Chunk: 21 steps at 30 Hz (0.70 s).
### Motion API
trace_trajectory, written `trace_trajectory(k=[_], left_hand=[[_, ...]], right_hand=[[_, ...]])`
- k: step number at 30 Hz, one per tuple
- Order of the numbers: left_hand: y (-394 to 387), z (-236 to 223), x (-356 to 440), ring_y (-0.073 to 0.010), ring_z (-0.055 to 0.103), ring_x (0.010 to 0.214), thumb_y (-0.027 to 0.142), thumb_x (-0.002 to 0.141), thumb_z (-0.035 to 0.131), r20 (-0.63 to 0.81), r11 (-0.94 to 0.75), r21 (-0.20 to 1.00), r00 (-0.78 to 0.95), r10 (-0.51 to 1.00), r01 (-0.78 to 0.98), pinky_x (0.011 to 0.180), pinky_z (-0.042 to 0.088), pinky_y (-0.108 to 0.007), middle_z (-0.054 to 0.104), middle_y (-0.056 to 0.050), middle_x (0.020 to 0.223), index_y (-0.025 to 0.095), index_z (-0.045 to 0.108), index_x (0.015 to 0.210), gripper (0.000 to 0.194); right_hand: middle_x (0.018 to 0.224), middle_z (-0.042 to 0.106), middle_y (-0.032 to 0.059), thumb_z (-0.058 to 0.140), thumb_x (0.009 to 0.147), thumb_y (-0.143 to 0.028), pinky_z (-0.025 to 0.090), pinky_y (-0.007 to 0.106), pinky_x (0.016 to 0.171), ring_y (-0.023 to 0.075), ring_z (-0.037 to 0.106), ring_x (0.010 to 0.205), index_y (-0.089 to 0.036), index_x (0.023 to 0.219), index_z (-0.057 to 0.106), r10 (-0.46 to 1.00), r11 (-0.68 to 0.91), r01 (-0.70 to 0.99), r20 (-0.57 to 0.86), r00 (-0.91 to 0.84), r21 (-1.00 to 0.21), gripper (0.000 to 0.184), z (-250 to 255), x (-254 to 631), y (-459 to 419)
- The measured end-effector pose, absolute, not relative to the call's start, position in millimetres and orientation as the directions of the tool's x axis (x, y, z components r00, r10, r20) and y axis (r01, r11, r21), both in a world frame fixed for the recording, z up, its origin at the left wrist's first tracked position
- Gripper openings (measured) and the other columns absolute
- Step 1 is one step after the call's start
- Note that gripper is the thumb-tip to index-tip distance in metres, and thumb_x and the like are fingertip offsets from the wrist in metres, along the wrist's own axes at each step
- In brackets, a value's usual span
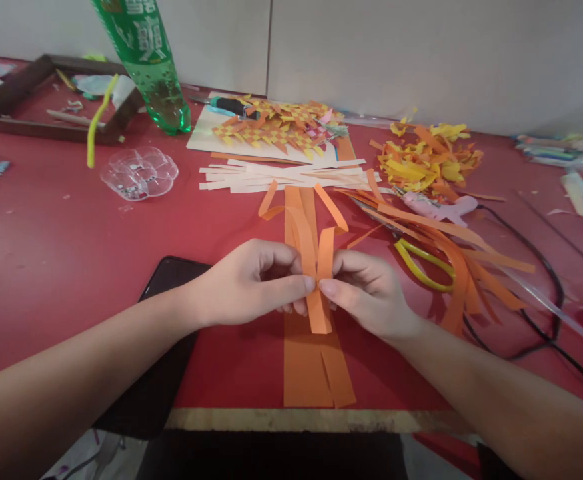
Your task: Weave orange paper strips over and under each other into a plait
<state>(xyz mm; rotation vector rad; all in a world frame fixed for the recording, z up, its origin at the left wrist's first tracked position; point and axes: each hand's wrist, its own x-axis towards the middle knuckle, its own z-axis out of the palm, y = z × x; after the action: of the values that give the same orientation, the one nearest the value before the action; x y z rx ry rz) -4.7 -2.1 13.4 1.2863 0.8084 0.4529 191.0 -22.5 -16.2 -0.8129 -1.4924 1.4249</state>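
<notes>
Two bare forearms point(116, 353) are slanting in over the front edge of the red worktop point(241, 373), bringing the hands together near the middle. The left hand point(251, 287) and the right hand point(378, 290) are both pinching a narrow, folded orange paper strip point(320, 317) between thumbs and fingers, the thumb tips nearly meeting; this close grip is probably holding the fold together while the creased loose ends are curling away beyond it. Behind and below the strip, flat lengths of wider orange paper point(308, 377) are lying along the worktop, seemingly within easy reach. A black, flat phone point(151, 393) is lying partly beneath the left forearm. Beyond, straight white paper strips point(271, 177) are lying crosswise, perhaps sorted apart by colour. Yellow-handled scissors point(407, 264) are lying near the right hand, handles facing the person, presumably for ready pickup.
</notes>
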Motion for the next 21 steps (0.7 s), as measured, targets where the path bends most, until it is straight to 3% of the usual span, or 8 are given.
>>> trace_trajectory(k=[10,21], left_hand=[[0.0,11.6,-4.6,-0.0067,0.06,0.059,0.021,0.088,0.064,-0.229,0.24,0.968,0.643,0.731,0.072,0.059,0.051,-0.016,0.068,0.0,0.066,0.012,0.064,0.075,0.016],[-1.2,13.3,-4.6,-0.0075,0.062,0.061,0.023,0.088,0.066,-0.255,0.251,0.962,0.67,0.697,0.104,0.06,0.052,-0.017,0.068,0.0,0.068,0.012,0.064,0.075,0.016]], right_hand=[[0.06,0.056,-0.0019,0.068,0.089,-0.028,0.036,0.022,0.04,0.0081,0.042,0.045,-0.02,0.079,0.067,0.919,0.146,-0.143,0.188,-0.347,-0.979,0.013,-16.9,189.4,-24.0],[0.063,0.058,-0.0023,0.066,0.09,-0.029,0.041,0.022,0.048,0.0083,0.048,0.052,-0.018,0.075,0.063,0.936,0.086,-0.154,0.133,-0.325,-0.984,0.019,-22.1,192.9,-23.4]])
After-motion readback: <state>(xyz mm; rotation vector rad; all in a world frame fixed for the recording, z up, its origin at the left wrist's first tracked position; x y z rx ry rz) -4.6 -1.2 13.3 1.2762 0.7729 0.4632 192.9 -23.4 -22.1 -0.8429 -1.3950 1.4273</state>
